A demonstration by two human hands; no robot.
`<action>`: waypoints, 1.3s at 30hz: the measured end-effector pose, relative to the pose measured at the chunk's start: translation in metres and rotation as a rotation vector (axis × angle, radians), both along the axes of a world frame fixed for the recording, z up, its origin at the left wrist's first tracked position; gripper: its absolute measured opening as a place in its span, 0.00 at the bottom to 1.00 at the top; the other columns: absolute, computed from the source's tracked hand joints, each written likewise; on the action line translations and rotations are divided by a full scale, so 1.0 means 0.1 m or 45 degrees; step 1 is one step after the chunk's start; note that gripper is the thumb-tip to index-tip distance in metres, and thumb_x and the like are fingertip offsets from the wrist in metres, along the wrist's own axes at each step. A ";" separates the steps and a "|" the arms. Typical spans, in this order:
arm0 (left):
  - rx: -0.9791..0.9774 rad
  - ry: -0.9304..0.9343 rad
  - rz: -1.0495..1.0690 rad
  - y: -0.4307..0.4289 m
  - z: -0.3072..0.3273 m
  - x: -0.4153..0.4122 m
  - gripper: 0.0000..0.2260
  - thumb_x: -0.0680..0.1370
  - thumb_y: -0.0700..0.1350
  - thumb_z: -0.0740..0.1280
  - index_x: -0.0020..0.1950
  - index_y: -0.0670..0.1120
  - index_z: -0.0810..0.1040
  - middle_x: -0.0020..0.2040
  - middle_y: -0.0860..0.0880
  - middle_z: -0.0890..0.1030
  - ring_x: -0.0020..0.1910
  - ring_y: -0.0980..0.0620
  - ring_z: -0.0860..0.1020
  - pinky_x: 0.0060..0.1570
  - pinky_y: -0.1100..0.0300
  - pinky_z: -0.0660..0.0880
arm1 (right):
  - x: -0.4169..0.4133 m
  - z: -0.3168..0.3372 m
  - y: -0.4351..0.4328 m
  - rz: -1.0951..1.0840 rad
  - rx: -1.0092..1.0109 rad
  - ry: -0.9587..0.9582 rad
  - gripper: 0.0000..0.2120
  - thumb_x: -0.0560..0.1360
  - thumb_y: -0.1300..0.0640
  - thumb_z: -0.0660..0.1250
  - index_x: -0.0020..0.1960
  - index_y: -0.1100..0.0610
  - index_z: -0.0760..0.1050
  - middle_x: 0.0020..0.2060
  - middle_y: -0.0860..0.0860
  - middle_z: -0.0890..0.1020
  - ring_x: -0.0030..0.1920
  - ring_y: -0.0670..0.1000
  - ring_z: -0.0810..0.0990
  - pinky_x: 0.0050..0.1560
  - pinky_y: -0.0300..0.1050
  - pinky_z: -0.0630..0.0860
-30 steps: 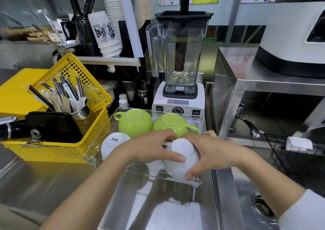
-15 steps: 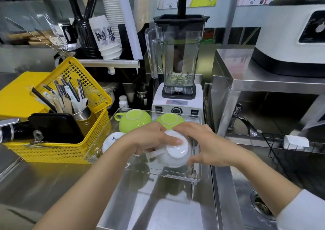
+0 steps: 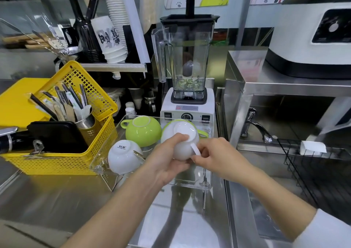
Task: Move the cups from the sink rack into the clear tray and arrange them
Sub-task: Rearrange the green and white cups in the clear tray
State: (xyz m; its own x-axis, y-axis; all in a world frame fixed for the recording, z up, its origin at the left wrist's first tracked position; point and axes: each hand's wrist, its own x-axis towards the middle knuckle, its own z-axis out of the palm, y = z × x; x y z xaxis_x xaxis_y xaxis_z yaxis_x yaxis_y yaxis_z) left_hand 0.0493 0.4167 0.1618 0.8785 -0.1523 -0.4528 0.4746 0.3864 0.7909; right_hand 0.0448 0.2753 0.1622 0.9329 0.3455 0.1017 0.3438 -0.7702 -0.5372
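A clear tray [image 3: 208, 183] stands on the steel counter in front of the blender. In it lie upside down a green cup [image 3: 142, 132] at the back left and a white cup [image 3: 122, 155] at the front left. A second green cup [image 3: 202, 133] at the back right is mostly hidden. Above the tray's right half I hold another white cup [image 3: 183, 135], bottom up and tilted. My left hand [image 3: 167, 156] grips its body, and my right hand [image 3: 214, 156] pinches its handle.
A yellow basket [image 3: 62, 164] with cutlery and a black device sits left of the tray. The blender [image 3: 187, 73] stands right behind it. At the right are the sink, a tap [image 3: 255, 126] and the black wire rack [image 3: 319, 171].
The white cup has been lifted, moved back over the right green cup and turned so its handle faces me. My right hand shifted from its side to the handle.
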 end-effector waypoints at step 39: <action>1.497 -0.818 0.030 0.72 0.12 0.23 0.19 0.74 0.47 0.69 0.64 0.46 0.73 0.63 0.49 0.76 0.63 0.51 0.72 0.58 0.59 0.67 | 0.43 0.25 -0.17 0.197 -0.001 -0.016 0.15 0.70 0.45 0.70 0.50 0.54 0.79 0.39 0.46 0.78 0.39 0.47 0.75 0.41 0.38 0.71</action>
State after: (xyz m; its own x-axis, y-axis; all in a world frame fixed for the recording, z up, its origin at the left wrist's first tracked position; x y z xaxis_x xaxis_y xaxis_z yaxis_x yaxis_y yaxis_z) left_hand 0.0718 0.4890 0.1736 0.9805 0.0579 0.1878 -0.1014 -0.6694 0.7360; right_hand 0.0875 0.2581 0.1875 0.8674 0.4849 0.1122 0.4647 -0.7082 -0.5315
